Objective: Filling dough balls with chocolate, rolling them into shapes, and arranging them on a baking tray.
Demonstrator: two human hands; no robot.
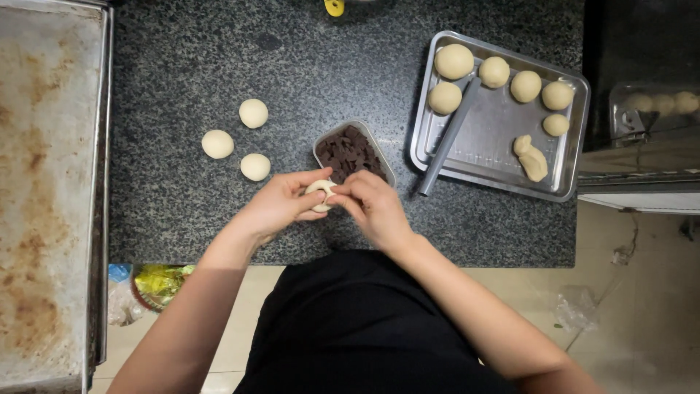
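Both hands met over the near edge of the dark speckled stone desk [219, 58], pinching one small pale piece of dough [319, 191] between them: the left hand [281, 204] cupped it from its side with fingers curled closed around it, and the right hand [372, 204] gripped it with thumb and fingertips. Just behind the dough stood a small rectangular container of dark brown filling [350, 152]. Three round pale dough balls [244, 135] lay loose on the desk farther left. To the right sat a shallow metal tray [503, 168] holding more dough balls, an irregular dough scrap [531, 157] and a long grey metal tool [448, 137]. A large stained baking sheet [47, 182] lay at the far left.
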